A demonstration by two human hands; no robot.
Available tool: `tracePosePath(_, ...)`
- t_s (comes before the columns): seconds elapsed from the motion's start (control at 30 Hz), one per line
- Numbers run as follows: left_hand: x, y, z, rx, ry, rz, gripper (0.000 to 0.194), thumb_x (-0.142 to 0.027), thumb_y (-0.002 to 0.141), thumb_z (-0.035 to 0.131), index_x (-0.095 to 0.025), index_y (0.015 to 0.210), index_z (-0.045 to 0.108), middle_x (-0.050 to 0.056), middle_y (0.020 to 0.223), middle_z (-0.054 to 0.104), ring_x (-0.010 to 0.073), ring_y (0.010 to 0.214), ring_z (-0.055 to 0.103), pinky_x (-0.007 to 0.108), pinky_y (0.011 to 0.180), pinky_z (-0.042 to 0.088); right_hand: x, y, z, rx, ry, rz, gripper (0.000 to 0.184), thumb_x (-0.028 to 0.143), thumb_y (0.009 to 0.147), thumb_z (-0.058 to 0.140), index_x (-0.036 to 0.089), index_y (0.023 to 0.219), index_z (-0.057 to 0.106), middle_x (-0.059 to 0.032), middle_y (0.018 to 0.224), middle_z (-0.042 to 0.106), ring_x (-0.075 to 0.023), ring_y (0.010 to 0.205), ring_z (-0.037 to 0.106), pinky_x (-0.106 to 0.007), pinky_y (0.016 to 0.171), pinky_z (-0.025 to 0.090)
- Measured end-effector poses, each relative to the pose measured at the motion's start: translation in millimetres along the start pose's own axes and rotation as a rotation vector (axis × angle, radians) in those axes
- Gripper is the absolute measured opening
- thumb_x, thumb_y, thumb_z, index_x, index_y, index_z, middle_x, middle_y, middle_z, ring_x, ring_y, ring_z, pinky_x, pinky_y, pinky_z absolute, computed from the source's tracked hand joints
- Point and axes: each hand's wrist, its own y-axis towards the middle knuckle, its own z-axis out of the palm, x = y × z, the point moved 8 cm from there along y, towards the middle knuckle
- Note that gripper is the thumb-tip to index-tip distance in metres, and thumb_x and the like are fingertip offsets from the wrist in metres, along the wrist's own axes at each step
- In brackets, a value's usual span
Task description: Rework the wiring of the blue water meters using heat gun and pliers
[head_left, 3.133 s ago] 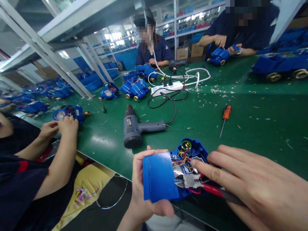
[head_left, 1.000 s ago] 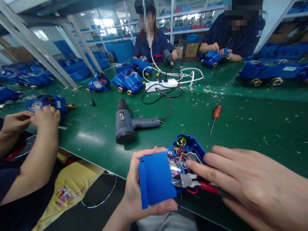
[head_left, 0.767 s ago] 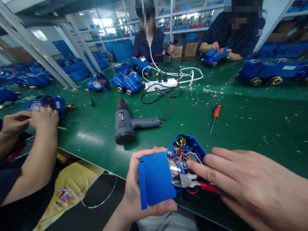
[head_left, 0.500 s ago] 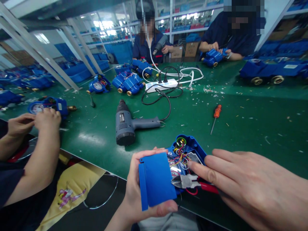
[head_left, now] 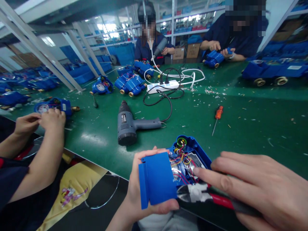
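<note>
My left hand (head_left: 137, 189) is wrapped round a blue plastic meter housing (head_left: 158, 179), its thumb along the near edge. The flat blue flap faces me, and beyond it the open body shows red, yellow and white wires (head_left: 184, 158), plus a round green-rimmed part (head_left: 181, 141). In my right hand (head_left: 252, 183) are diagonal cutting pliers (head_left: 196, 192) with red and black handles, jaws pointing left beside the flap's lower right corner. The right index fingertip reaches into the housing at the wires. Whether it touches them I cannot tell.
A grey heat gun (head_left: 127, 125) lies on the green table (head_left: 192, 118). An orange screwdriver (head_left: 218, 114) is at right, a white power strip (head_left: 162, 86) with cables behind. Blue meters (head_left: 130, 84) stand farther back. At left, a co-worker's hands (head_left: 48, 120) hold another meter. Two people sit opposite.
The pliers have moved down and toward me, away from the wires. My right index finger has shifted slightly right and down. The left hand keeps its hold on the housing.
</note>
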Motion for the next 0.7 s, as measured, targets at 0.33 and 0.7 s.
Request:
tracePosePath(0.33, -4, 0, 2.9, -0.006, -0.005, 0.012, 0.089, -0.042, 0.049, 0.091, -0.031, 0.125, 0.047, 0.007, 0.125, 0.063, 0.0309, 0.122, 0.055, 0.052, 0.113, 0.029, -6, 11, -1, -0.047, -0.101, 0.014, 0.056, 0.014, 0.075, 0.044, 0.022, 0.13, 0.052, -0.0077, 0.1, 0.067, -0.0265, 0.082, 0.06, -0.04, 0.066, 0.051)
tracePosePath(0.7, 2, -3, 2.1, -0.01, -0.043, 0.01, 0.092, -0.04, 0.048, 0.092, -0.029, 0.127, 0.045, 0.01, 0.127, 0.062, 0.0332, 0.124, 0.054, 0.055, 0.116, 0.022, -3, 18, 3, -0.032, -0.049, -0.063, 0.036, 0.011, 0.082, 0.045, 0.013, 0.114, 0.061, -0.0067, 0.082, 0.066, -0.0186, 0.065, 0.055, -0.029, 0.055, 0.042)
